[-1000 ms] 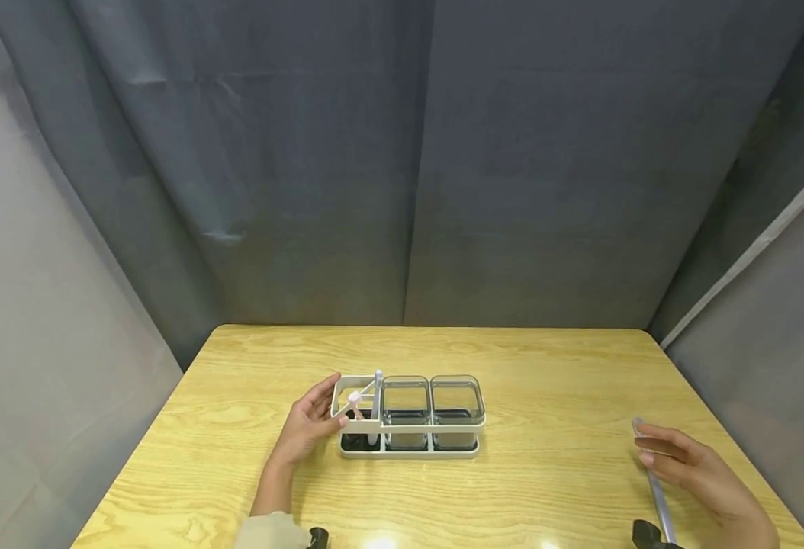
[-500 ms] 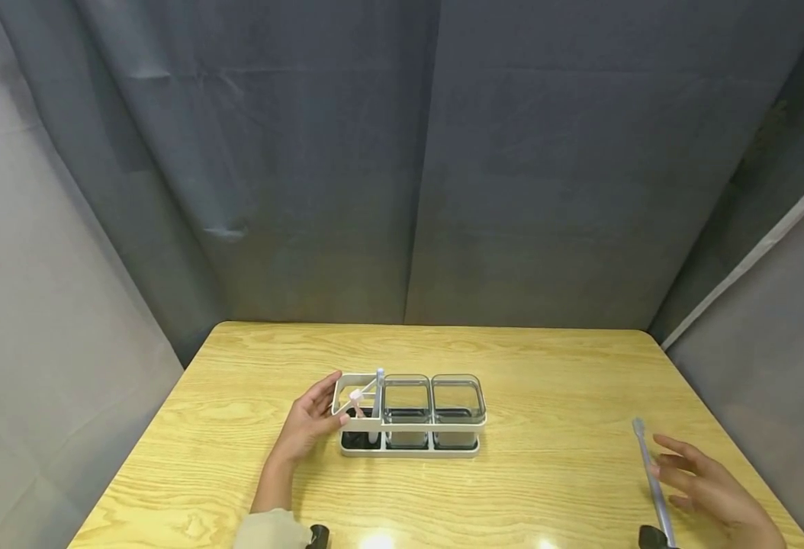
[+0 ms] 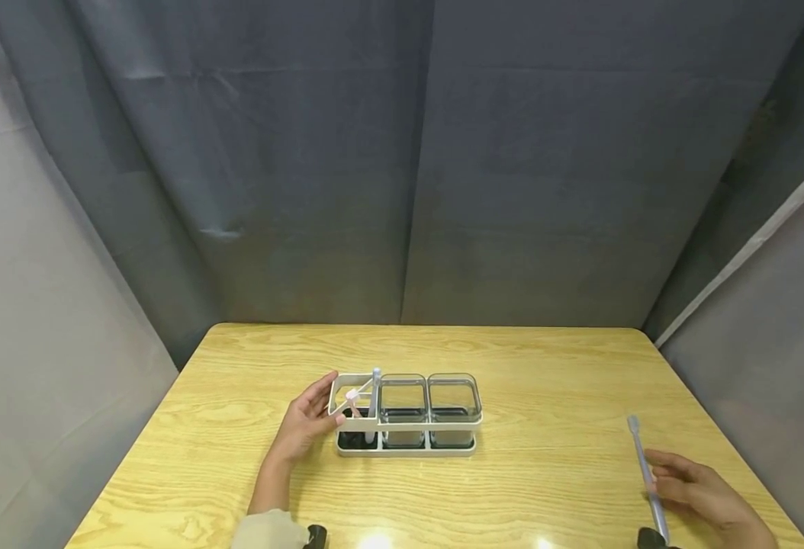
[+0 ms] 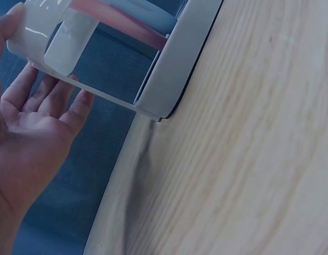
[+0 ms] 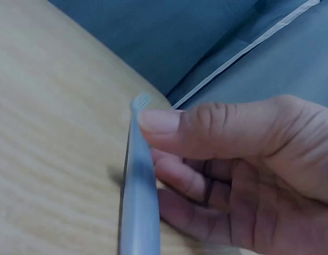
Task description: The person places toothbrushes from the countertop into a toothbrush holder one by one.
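A white toothbrush holder (image 3: 421, 451) with a dark base stands on the table left of the middle. My left hand (image 3: 303, 421) grips its left end, thumb on the front rim and fingers at the back. A pink toothbrush (image 4: 121, 21) and a blue toothbrush (image 3: 375, 393) stand in the left compartment; two clear square cups (image 3: 403, 393) fill the others. At the right a grey-blue toothbrush (image 3: 642, 461) lies along the table. My right hand (image 3: 702, 492) is beside it, thumb tip at the brush's right edge, fingers loosely bent. Whether the fingers touch it is unclear.
The wooden table (image 3: 525, 473) has rounded far corners. Grey curtains (image 3: 546, 191) hang behind it and along both sides. Black wrist straps show at the bottom edge of the head view.
My right hand has drawn back from above the toothbrush's head end, then come in beside the handle. The left hand and the holder keep their place.
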Tool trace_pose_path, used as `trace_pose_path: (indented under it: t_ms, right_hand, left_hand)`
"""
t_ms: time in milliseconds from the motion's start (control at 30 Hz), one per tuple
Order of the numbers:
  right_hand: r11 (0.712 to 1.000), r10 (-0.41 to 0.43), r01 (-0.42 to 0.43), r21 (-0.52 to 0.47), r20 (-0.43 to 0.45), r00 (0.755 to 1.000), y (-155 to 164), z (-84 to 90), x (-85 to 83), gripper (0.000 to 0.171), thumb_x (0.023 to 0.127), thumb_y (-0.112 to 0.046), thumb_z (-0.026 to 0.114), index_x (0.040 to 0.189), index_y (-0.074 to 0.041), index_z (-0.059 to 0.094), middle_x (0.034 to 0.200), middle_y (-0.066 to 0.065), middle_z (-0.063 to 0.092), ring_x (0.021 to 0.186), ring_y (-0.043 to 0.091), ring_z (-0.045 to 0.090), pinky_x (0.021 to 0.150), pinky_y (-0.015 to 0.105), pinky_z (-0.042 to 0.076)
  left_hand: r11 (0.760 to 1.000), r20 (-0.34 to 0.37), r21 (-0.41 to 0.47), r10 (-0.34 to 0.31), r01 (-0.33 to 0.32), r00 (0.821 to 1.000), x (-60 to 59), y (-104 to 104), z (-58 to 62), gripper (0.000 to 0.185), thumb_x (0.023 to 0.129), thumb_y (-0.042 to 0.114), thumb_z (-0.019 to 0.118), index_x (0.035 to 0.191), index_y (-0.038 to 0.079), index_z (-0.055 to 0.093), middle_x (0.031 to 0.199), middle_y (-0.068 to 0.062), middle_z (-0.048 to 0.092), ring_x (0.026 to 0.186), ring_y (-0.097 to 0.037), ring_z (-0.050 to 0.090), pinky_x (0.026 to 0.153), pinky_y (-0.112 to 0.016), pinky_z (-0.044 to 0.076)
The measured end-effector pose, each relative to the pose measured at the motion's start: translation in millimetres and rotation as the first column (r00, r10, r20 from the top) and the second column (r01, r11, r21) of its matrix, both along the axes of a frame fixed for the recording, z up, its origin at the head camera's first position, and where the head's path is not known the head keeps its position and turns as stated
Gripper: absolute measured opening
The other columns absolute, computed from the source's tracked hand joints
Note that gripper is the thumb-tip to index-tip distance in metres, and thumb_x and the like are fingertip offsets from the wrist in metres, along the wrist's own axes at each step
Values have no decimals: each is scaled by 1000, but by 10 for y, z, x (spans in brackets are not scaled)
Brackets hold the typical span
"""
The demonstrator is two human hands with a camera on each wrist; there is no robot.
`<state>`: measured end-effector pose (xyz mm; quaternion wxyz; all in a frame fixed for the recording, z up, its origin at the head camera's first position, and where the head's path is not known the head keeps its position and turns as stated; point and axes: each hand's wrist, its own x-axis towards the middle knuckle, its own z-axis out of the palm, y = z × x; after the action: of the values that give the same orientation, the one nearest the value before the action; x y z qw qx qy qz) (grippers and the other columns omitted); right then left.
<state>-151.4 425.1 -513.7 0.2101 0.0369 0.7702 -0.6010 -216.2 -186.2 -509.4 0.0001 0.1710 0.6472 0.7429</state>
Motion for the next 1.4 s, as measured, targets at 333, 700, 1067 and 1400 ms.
trace_pose_path:
  t_ms: [333, 700, 1067, 1400]
  right_hand:
    - [980, -75, 78, 183, -26, 997, -90, -3, 1, 74, 88, -16, 65, 139, 15, 22, 134, 40, 29, 110, 30, 51, 81, 37, 51]
    - [978, -28, 43, 203, -78, 997, -206, 45, -23, 75, 85, -10, 66, 136, 19, 18, 127, 48, 26, 116, 54, 37, 79, 38, 52]
    - [973, -25, 41, 229, -71, 997, -271, 143, -82, 64, 83, 2, 56, 132, 24, 21, 89, 11, 60, 81, 28, 62, 71, 39, 54]
    - [999, 44, -44, -14, -24, 999, -265, 99, -47, 56, 87, -3, 57, 133, 17, 30, 104, 10, 56, 88, 24, 61, 78, 38, 52]
  left_hand:
    - [1000, -11, 2, -5, 5, 1000, 1, 5, 3, 72, 78, -6, 69, 141, 0, 34, 145, -20, 31, 132, -33, 29, 105, -37, 25]
    - [1000, 18, -3, 4, -4, 1000, 22, 4, 3, 73, 77, -4, 70, 141, 0, 35, 146, -19, 30, 132, -32, 29, 103, -31, 29]
    - [1000, 14, 5, -1, 1, 1000, 21, 10, 13, 72, 78, -5, 69, 141, 0, 35, 145, -19, 31, 132, -31, 30, 102, -31, 30]
    - [1000, 16, 2, 1, -1, 1000, 4, -5, -15, 71, 78, -5, 69, 141, 1, 36, 145, -19, 31, 132, -32, 30, 99, -26, 35]
